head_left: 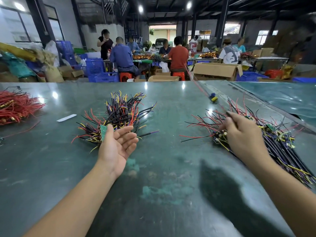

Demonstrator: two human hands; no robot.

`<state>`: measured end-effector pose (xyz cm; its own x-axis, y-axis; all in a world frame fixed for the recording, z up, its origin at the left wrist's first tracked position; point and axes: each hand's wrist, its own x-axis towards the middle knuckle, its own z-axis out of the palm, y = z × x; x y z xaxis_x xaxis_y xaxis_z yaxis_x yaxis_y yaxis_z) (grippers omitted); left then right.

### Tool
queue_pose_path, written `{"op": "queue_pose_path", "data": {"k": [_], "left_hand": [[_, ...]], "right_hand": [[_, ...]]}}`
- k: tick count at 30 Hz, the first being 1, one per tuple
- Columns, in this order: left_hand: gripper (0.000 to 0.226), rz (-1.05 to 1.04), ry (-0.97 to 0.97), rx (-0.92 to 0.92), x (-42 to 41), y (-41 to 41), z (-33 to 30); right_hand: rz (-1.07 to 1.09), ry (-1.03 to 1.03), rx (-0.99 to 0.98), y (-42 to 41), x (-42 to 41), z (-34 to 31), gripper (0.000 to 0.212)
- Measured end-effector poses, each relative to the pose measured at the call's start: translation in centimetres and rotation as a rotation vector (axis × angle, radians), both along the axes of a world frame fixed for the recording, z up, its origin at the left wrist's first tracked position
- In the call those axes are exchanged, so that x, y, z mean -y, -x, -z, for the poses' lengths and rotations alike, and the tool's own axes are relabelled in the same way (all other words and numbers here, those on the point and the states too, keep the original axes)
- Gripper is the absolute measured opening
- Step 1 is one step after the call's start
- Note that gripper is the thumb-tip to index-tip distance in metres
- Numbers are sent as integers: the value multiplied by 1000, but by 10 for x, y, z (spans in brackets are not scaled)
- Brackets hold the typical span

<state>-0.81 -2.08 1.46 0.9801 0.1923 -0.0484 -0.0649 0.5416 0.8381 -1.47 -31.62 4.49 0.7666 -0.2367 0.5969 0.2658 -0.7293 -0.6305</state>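
Right hand [244, 134] pinches the red wire [201, 88], its long axis running forward-left from that hand; left hand [118, 144] lies open, palm up, farther off.

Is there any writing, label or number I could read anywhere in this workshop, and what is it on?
No text is readable.
Small green circuit board by the left hand: too small to read.
White paper strip on the green table: blank.
Brown cardboard box: no print visible.
Seated person's white shirt: dark print, too blurred to read.
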Motion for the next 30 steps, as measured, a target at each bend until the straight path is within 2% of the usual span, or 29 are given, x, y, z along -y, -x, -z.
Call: {"op": "queue_pose_path", "data": {"k": [3, 5, 6, 7, 9, 11, 14, 17, 19, 21, 25, 30], "left_hand": [[48, -90, -236, 66, 4, 0, 1], [27, -294, -616, 160, 3, -1, 2], [20, -425, -850, 202, 2, -2, 4], [22, -550, -1065, 212, 0, -3, 6], [36, -694, -1310, 149, -6, -6, 10], [48, -661, -1422, -25, -13, -10, 15], [42, -519, -1574, -207, -19, -15, 21], [28, -521, -1623, -194, -19, -16, 24], [17, -597, -1583, -142, -19, -17, 23], [15, -604, -1535, -70, -21, -18, 21], [15, -555, -1271, 163, -17, -17, 14], [16, -570, -1039, 224, -5, -12, 13]], "right_hand": [[226, 140, -87, -6, 29, 1, 24], [360, 264, -197, -9, 43, 6, 16], [416, 318, -245, -11, 47, 10, 20], [447, 341, -270, -11, 49, 13, 32], [442, 357, -246, -9, 43, 17, 53], [366, 406, -184, -6, 26, 20, 58], [209, 486, -90, -2, -4, 29, 54], [58, 510, -66, 4, -31, 42, 48], [-14, 517, -46, 5, -37, 46, 43], [-41, 486, -48, 4, -35, 45, 38], [-57, 434, -75, 5, -30, 44, 31], [-185, 438, 20, 8, -35, 41, 30]]}}
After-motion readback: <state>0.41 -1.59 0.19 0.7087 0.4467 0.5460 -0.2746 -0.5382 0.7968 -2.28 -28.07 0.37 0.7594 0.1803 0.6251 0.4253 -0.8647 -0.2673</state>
